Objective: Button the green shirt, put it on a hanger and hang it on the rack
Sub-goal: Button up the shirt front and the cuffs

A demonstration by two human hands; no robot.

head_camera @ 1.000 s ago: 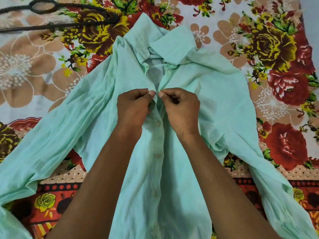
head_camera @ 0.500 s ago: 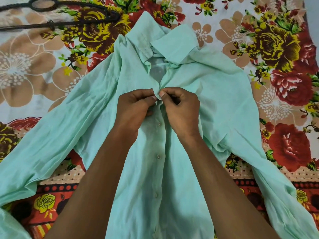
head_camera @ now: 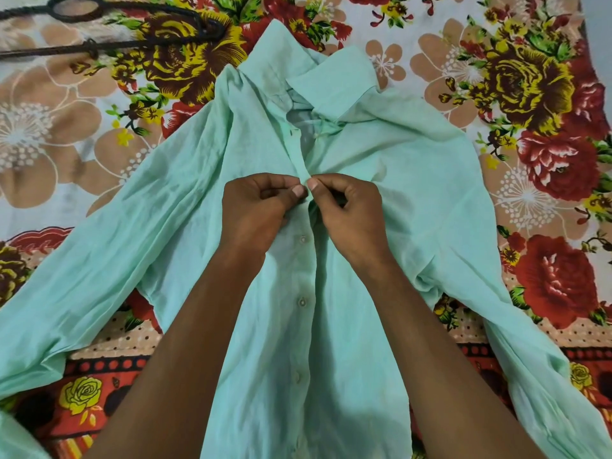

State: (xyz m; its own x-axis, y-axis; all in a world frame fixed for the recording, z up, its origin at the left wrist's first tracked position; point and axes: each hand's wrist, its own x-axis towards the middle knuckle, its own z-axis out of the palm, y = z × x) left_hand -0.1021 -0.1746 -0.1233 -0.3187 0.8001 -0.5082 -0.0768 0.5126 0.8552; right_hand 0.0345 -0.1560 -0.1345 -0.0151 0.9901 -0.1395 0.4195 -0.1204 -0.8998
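While lying flat, the green shirt [head_camera: 381, 180] is pinched at its placket.
Left hand [head_camera: 255, 210] and right hand [head_camera: 351, 213] both grip fabric; hanger [head_camera: 109, 24] lies apart.

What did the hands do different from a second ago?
Barely anything moved. The left hand and right hand stayed pinched on the green shirt front, thumbs together, and only nudged a little along the placket near the collar. Nothing was let go. The hanger stayed at the top left on the flowered sheet.
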